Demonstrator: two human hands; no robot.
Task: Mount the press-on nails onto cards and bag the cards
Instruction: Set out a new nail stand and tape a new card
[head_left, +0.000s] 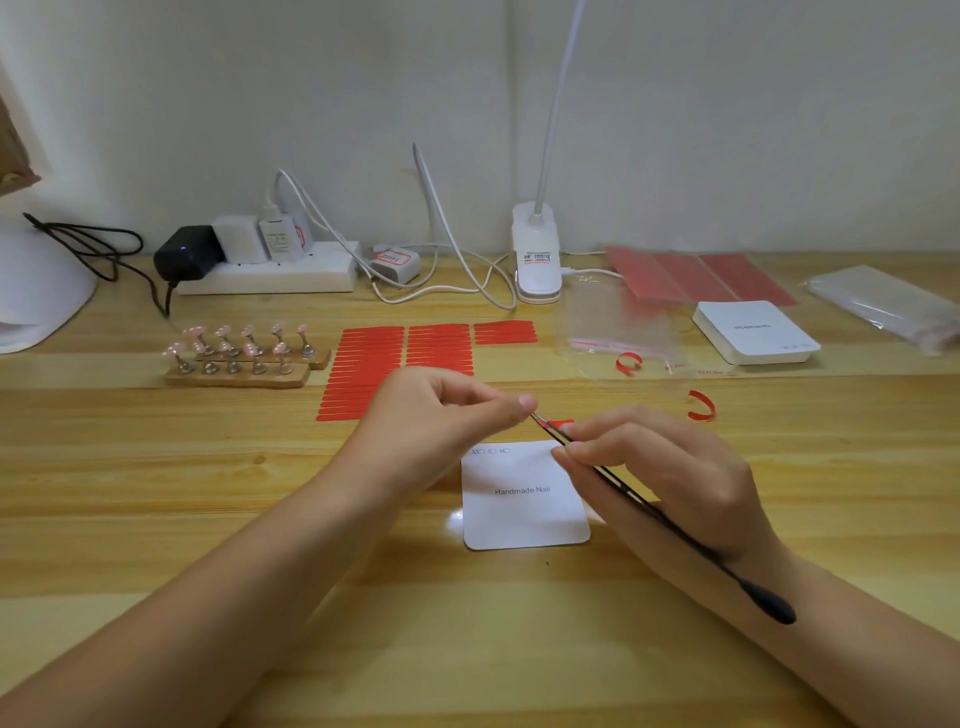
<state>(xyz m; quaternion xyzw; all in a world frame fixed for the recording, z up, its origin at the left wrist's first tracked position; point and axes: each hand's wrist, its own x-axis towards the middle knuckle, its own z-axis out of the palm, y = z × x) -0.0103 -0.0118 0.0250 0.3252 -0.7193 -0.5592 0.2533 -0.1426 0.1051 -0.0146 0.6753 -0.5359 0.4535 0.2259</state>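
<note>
Tweezers (623, 491) pinched in right hand (675, 478), tips meeting left hand (447, 410) thumb and forefinger, which pinch small red tape strip (558, 425); exact hold on strip hard to see. Card (522, 496) flat on table (156, 493) beneath hands, bare of nails. Press-on nails (244, 345) on stands, far left. Judgement: nails light, rigid, glossy, slippery; grip by edges. Tape thin, limp, sticky; handle by end. Bags (618, 332) floppy, beyond card.
</note>
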